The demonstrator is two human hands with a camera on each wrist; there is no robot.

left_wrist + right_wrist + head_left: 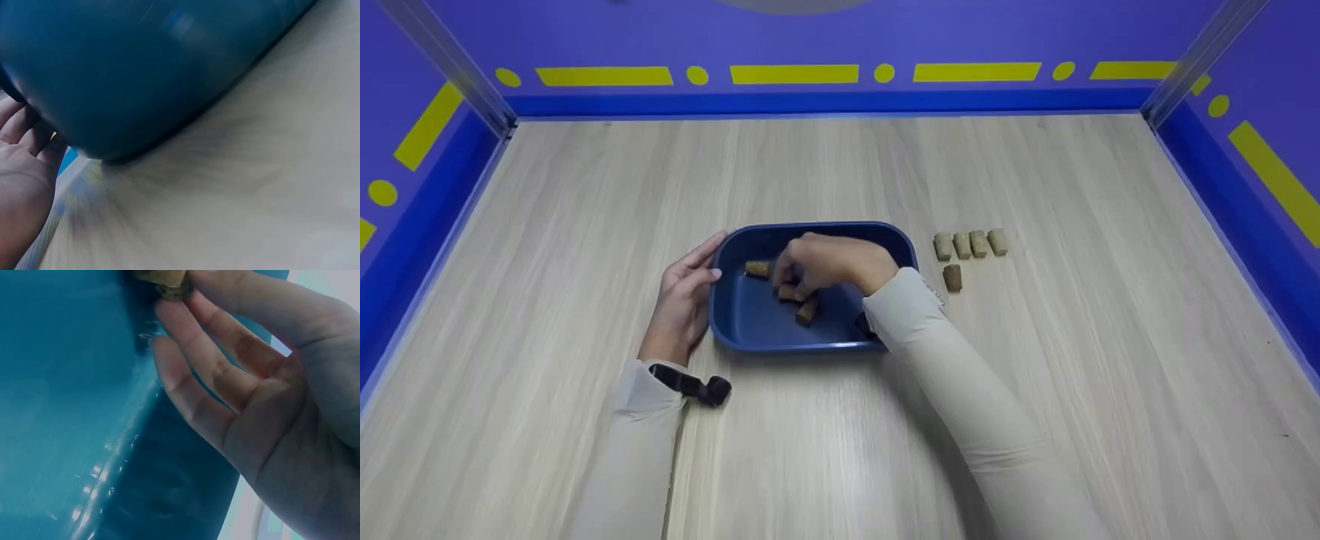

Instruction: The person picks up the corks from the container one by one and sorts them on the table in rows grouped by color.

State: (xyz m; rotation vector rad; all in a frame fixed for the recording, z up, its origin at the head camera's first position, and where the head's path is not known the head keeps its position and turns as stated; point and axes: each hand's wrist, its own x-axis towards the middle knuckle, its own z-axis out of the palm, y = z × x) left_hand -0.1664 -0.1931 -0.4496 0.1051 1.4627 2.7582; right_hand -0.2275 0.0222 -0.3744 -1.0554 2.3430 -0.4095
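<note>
A dark blue rectangular tub (757, 334) stands on the table with several corks in it. One cork (757, 268) lies near its left end; another cork (807, 311) is tilted in the middle. My right hand (832, 262) reaches down inside, its thumb and fingertips pinching a cork (163, 277) at the top of the right wrist view. Its ring and little fingers stay loosely extended. At the tub's left end, my left hand (682, 296) rests against the outer wall, fingers fairly straight and thumb at the rim. The left wrist view shows those fingers under the rim.
Right of the tub, several light corks (979, 244) stand in a row on the wooden table (1072, 360). A darker brown cork (952, 278) sits in front of that row's left end. Blue-purple walls (840, 45) with yellow marks bound the table.
</note>
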